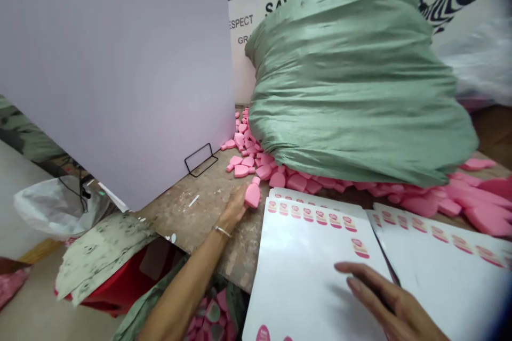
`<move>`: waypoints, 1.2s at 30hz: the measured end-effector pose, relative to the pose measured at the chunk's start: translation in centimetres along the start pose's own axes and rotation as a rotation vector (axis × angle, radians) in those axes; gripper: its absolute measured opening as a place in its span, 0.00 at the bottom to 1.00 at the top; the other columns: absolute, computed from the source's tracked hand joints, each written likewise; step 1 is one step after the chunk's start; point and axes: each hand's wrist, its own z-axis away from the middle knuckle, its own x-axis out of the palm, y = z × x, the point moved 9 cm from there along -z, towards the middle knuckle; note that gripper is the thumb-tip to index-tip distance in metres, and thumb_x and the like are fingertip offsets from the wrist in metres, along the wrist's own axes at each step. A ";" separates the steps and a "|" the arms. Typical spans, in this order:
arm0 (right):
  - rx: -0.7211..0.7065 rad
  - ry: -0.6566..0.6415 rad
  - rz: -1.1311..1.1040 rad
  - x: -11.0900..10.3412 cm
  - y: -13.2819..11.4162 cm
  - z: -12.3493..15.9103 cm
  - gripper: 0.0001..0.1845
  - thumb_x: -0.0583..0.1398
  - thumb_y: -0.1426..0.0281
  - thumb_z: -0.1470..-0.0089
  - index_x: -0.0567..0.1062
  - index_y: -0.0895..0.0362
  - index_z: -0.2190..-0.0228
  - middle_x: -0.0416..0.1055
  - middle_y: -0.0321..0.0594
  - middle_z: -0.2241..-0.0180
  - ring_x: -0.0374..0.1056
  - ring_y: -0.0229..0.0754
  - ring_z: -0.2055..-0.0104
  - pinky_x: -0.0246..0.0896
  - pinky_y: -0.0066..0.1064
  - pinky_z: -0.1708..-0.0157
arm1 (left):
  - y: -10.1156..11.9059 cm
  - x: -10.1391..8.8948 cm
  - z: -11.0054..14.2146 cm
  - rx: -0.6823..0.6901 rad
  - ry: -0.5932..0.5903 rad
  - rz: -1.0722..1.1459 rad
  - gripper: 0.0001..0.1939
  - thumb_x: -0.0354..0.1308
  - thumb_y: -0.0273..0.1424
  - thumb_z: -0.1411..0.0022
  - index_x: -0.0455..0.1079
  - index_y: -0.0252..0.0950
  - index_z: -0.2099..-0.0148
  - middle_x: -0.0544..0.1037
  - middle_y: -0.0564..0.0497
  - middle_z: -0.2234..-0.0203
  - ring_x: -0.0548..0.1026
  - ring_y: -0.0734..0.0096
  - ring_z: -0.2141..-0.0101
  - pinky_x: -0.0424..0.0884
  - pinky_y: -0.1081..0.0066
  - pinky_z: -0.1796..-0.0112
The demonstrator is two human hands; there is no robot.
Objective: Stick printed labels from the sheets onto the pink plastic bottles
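Observation:
Out at the front of the table, my left hand grips a small pink bottle, its narrow neck pointing away from me. My right hand hovers above a white sheet of stickers, thumb and forefinger stretched out and apart, with nothing visible between them. Small pink and beige labels run in a row along the top of the sheet, and a single label sits below the row's right end. A second label sheet lies to the right. Many similar pink bottles are heaped behind the sheets.
A large green sack rests on the bottle heap. To the left stands a big pale board, with a black wire stand at its foot. Below the table edge are a sack of pink bottles and a red container.

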 end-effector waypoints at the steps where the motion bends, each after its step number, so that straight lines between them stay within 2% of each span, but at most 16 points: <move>1: 0.008 0.060 -0.028 -0.8 0.2 -0.4 0.21 0.58 0.50 0.52 0.76 0.50 0.62 0.76 0.41 0.61 0.72 0.49 0.57 0.69 0.32 0.60 | 0.2 0.4 1.1 -0.025 -0.036 0.043 0.31 0.32 0.46 0.32 0.65 0.27 0.49 0.76 0.36 0.60 0.75 0.55 0.57 0.71 0.52 0.57; 3: 0.023 0.160 -0.070 -2.0 0.3 -1.4 0.22 0.54 0.49 0.48 0.73 0.52 0.63 0.75 0.42 0.68 0.72 0.46 0.66 0.68 0.31 0.69 | 0.6 1.6 3.5 -0.080 -0.099 0.192 0.33 0.29 0.46 0.32 0.63 0.26 0.48 0.77 0.35 0.60 0.76 0.56 0.57 0.73 0.52 0.58; 5: 0.029 0.207 -0.073 -2.7 0.4 -2.3 0.22 0.50 0.50 0.45 0.70 0.54 0.65 0.69 0.38 0.76 0.66 0.41 0.76 0.62 0.31 0.77 | 0.9 3.1 5.6 -0.164 -0.117 0.467 0.25 0.42 0.43 0.33 0.64 0.27 0.48 0.77 0.36 0.59 0.77 0.57 0.56 0.74 0.55 0.56; 7: 0.019 0.257 -0.037 -3.6 0.8 -2.9 0.20 0.48 0.52 0.44 0.67 0.54 0.67 0.66 0.36 0.79 0.61 0.39 0.79 0.59 0.31 0.77 | 0.7 4.7 7.4 -0.275 -0.086 0.746 0.19 0.57 0.33 0.41 0.65 0.28 0.50 0.78 0.39 0.59 0.77 0.58 0.55 0.74 0.59 0.53; 9: 0.025 0.338 0.036 -5.1 1.7 -3.0 0.17 0.49 0.54 0.44 0.67 0.54 0.67 0.68 0.37 0.76 0.62 0.40 0.76 0.61 0.32 0.71 | 0.4 6.3 8.9 -0.356 -0.068 0.842 0.18 0.62 0.27 0.46 0.67 0.29 0.53 0.78 0.39 0.60 0.78 0.58 0.57 0.75 0.61 0.54; 11: 0.051 0.390 0.103 -6.4 2.7 -2.6 0.16 0.48 0.56 0.44 0.67 0.53 0.67 0.70 0.38 0.73 0.65 0.42 0.71 0.62 0.34 0.66 | 0.4 7.7 9.8 -0.375 -0.084 0.791 0.17 0.64 0.29 0.46 0.67 0.29 0.54 0.78 0.38 0.61 0.79 0.58 0.62 0.77 0.61 0.59; 14: 0.140 0.386 0.186 -7.3 4.0 -1.5 0.19 0.49 0.52 0.44 0.67 0.53 0.66 0.72 0.39 0.72 0.67 0.43 0.69 0.61 0.35 0.66 | 0.3 9.0 10.9 -0.354 -0.101 0.692 0.17 0.65 0.34 0.46 0.68 0.30 0.57 0.79 0.39 0.64 0.79 0.62 0.69 0.78 0.63 0.67; 18: 0.339 0.325 0.341 -6.8 6.1 1.1 0.27 0.58 0.43 0.56 0.68 0.53 0.65 0.73 0.40 0.71 0.68 0.46 0.71 0.58 0.35 0.71 | -0.1 9.8 11.8 -0.302 -0.101 0.669 0.17 0.66 0.37 0.47 0.69 0.30 0.60 0.78 0.41 0.65 0.78 0.66 0.70 0.78 0.65 0.66; 20: 0.346 0.308 0.285 -6.1 6.7 2.0 0.26 0.60 0.44 0.58 0.69 0.54 0.68 0.72 0.38 0.73 0.66 0.44 0.74 0.57 0.33 0.73 | -0.1 10.2 12.1 -0.273 -0.113 0.661 0.18 0.65 0.39 0.47 0.70 0.30 0.60 0.78 0.41 0.64 0.78 0.66 0.69 0.77 0.64 0.64; 24: 0.290 0.370 0.090 -5.7 7.4 2.8 0.21 0.56 0.49 0.52 0.65 0.54 0.79 0.64 0.33 0.81 0.61 0.39 0.77 0.54 0.30 0.76 | 0.3 11.5 12.5 -0.272 -0.181 0.635 0.19 0.65 0.40 0.46 0.70 0.30 0.59 0.78 0.40 0.63 0.78 0.66 0.69 0.76 0.65 0.63; 26: 0.296 0.370 0.065 -5.7 7.6 2.9 0.21 0.56 0.50 0.52 0.66 0.55 0.78 0.65 0.33 0.81 0.61 0.39 0.76 0.55 0.30 0.75 | 0.7 11.4 12.6 -0.261 -0.167 0.622 0.19 0.64 0.40 0.46 0.70 0.30 0.59 0.78 0.41 0.63 0.78 0.67 0.69 0.76 0.66 0.63; 30: 0.362 0.368 0.145 -6.0 7.4 3.7 0.21 0.61 0.50 0.57 0.68 0.55 0.70 0.71 0.36 0.75 0.66 0.41 0.73 0.58 0.31 0.72 | 0.9 10.0 12.6 -0.217 -0.068 0.583 0.19 0.64 0.41 0.47 0.70 0.31 0.60 0.78 0.43 0.64 0.78 0.68 0.70 0.77 0.67 0.65; 36: 0.333 0.445 0.158 -6.3 5.7 4.9 0.17 0.54 0.54 0.48 0.66 0.54 0.77 0.69 0.34 0.80 0.65 0.40 0.75 0.57 0.29 0.74 | 0.4 8.8 12.6 -0.164 0.021 0.564 0.18 0.64 0.40 0.46 0.70 0.32 0.59 0.78 0.45 0.63 0.78 0.69 0.70 0.78 0.67 0.63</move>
